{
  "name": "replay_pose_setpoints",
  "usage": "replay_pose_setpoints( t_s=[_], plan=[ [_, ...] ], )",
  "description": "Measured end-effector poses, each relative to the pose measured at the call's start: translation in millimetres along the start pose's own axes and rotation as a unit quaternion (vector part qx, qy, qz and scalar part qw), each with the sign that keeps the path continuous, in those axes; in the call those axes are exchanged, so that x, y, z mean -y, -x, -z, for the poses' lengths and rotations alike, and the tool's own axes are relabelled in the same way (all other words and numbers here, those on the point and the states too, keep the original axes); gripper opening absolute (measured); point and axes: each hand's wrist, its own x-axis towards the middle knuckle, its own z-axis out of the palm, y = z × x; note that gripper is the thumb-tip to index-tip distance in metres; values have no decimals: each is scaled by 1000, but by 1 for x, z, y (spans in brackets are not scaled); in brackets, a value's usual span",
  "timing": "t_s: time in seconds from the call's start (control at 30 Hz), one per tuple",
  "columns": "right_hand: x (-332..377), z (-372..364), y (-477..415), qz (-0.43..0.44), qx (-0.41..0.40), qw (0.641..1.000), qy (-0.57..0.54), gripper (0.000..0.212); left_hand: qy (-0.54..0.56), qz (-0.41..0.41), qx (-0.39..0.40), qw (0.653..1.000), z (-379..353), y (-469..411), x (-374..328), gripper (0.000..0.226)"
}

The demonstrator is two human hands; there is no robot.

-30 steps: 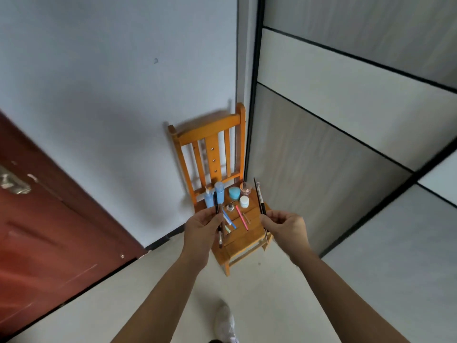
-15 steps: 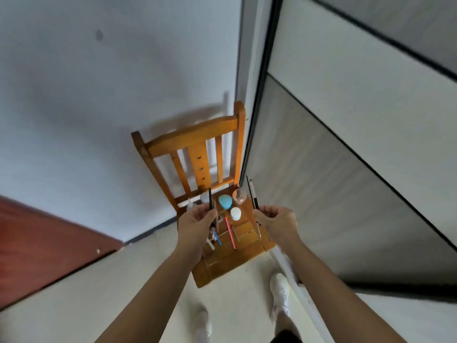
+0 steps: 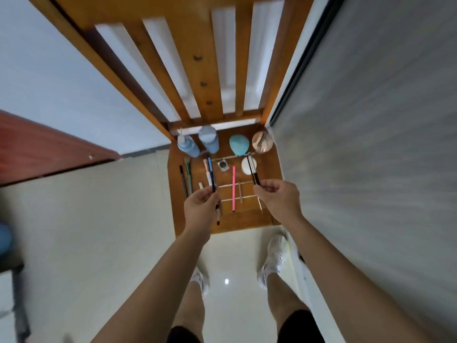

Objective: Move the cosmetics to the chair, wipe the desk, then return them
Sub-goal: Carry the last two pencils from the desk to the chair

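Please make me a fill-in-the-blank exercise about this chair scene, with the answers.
____ blue bottles stand at the back of the chair seat.
The pencil lying between the left hand and the right hand is ____.
The black brushes over the white jar are pinched by the ____ hand.
Missing words: two, pink, right.

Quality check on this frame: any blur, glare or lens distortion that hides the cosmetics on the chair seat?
Head view: wide-angle distortion splays the chair back; motion blur streaks the grey panel at right; a glare spot sits on the floor. Head view again: the left hand pinching a dark pencil, the right hand pinching thin brushes, and the seat's cosmetics look soft but legible.
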Motion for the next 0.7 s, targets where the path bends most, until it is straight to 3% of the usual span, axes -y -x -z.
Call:
replay_pose_setpoints(
  t_s=[0.23,0.4,0.5,0.7],
  plan=[
    [-94,-43,-48,-36,12,999,24,9,-14,49,-38,998,-41,-82,77,27],
    [-121,-58,-67,-42,17,995,87,9,-63,24,-80,995,-56,-112,103,34],
    [-123,-59,-68,-32,17,989,142,38,-95,-5,-86,992,-58,-113,110,38],
    [-102,-40,-52,1,33,964,262,60,-208,-101,-80,970,-37,-90,103,41]
  ],
)
